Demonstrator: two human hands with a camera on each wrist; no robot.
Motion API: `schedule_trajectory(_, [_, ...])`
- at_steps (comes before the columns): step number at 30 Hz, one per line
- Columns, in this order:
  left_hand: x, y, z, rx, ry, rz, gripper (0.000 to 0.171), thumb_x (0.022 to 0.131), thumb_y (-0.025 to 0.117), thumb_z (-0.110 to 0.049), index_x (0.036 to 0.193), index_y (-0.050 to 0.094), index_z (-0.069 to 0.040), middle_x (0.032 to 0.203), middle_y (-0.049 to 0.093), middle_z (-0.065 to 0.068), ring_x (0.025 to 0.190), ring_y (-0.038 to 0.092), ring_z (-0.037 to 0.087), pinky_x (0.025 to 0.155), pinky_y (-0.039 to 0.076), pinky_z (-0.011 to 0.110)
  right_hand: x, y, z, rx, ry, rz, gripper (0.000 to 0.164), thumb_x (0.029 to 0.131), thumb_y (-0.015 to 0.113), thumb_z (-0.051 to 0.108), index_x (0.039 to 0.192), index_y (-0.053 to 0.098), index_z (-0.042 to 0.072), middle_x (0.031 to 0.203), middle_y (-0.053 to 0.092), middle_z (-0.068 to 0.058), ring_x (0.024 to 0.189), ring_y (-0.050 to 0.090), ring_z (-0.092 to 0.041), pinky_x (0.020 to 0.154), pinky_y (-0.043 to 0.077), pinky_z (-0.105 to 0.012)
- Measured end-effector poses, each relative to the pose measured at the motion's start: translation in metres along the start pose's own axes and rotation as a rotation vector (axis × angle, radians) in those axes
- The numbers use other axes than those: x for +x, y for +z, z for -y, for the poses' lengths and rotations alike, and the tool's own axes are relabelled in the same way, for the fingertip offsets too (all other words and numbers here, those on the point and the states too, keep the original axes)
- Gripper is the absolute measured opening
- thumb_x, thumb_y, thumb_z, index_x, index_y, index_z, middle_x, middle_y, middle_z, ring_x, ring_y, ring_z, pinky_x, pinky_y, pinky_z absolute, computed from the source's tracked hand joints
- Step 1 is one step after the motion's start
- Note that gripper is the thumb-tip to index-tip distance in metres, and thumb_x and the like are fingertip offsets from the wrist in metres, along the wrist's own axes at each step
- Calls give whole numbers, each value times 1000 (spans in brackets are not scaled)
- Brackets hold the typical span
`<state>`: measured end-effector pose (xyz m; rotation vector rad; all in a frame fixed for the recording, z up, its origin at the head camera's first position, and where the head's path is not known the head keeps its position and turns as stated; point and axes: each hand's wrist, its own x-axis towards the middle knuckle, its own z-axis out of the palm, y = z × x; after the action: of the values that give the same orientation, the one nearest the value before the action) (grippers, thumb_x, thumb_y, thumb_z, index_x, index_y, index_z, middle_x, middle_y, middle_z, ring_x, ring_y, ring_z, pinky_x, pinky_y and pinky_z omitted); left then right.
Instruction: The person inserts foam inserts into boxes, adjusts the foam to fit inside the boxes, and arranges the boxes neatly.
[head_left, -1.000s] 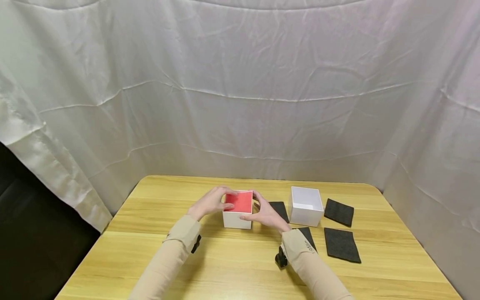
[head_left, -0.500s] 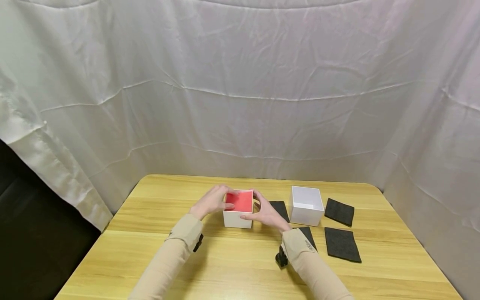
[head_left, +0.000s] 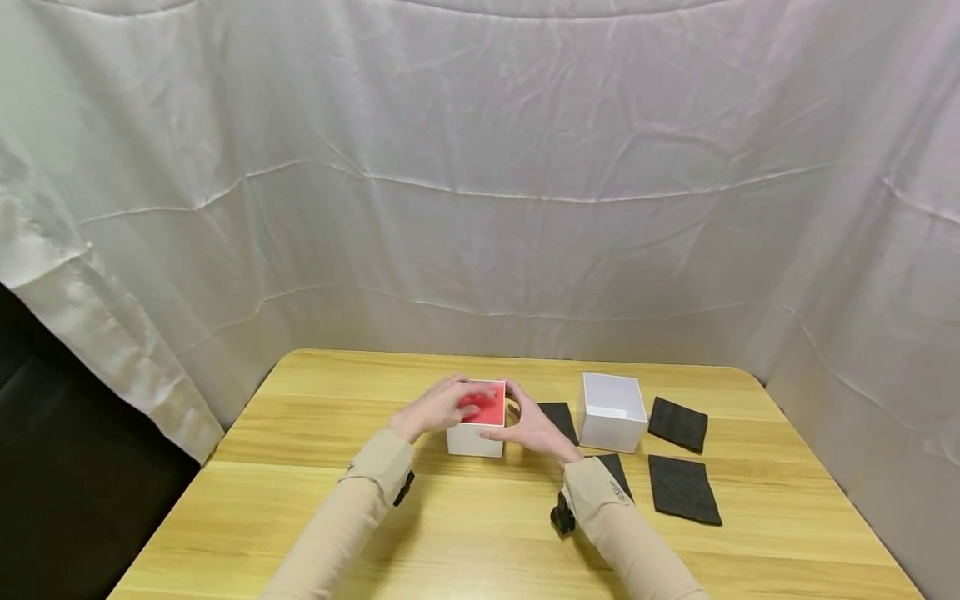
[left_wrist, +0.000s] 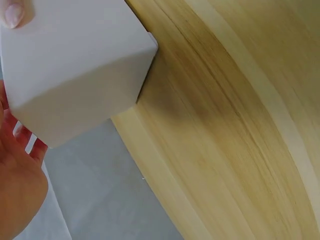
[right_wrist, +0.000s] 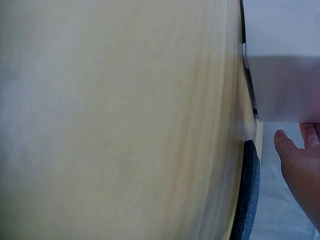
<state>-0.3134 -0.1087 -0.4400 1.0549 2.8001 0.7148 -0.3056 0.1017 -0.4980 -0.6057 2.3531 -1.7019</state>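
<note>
A small white box (head_left: 474,442) stands on the table, with a flat red sheet (head_left: 491,410) showing inside its rim. At the box's right side, my right hand (head_left: 532,429) grips it, thumb on the front face and fingers round the far side. My left hand (head_left: 438,406) reaches over the left rim with its fingers spread above the red sheet, fingertips blurred. Seen from the left wrist, the box (left_wrist: 75,65) fills the upper left, with the left hand (left_wrist: 20,185) beside it. In the right wrist view the right hand (right_wrist: 302,165) is near the box (right_wrist: 285,85).
A second white box (head_left: 613,429), open at the top, stands to the right. Black square pads (head_left: 684,490) lie around it, one (head_left: 558,421) between the two boxes and another (head_left: 615,475) partly under the right forearm. Pale curtains (head_left: 525,250) hang behind the wooden table (head_left: 465,533).
My left hand has shifted right, farther over the red sheet, and its fingers now blur with motion. The right hand and the box have stayed in place.
</note>
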Motion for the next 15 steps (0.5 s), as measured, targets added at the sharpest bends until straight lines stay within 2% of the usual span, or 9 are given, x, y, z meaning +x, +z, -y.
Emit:
schedule_trajectory(3, [1,0,2,-9,13,-5,31,98,62,-6,126,69,-16,129,70,1,113,55,23,104,45,46,0,0,0,-7,9,0,93,82,84,16,156,28,8,160,33,-14,150,32,-41,123,27,-57])
schedule_trajectory(8, [1,-1,7,-89,42,-36,33,97,60,3,128,67,-7,124,71,10,115,63,27,104,51,45,1,0,-1,-6,18,1,93,82,85,19,155,29,11,159,36,-11,149,34,-40,124,29,-55])
schedule_trajectory(11, [-1,-3,9,-112,30,-60,34,95,61,4,127,66,-5,125,71,12,118,65,28,106,52,43,1,0,-2,4,18,2,92,81,85,18,154,30,12,158,37,-10,149,34,-39,124,29,-55])
schedule_trajectory(15, [-3,-5,10,-91,-3,-97,33,93,65,4,124,67,-3,122,72,13,116,67,28,105,53,43,0,-1,-2,9,16,2,92,81,85,16,154,30,13,158,38,-11,150,33,-38,124,28,-54])
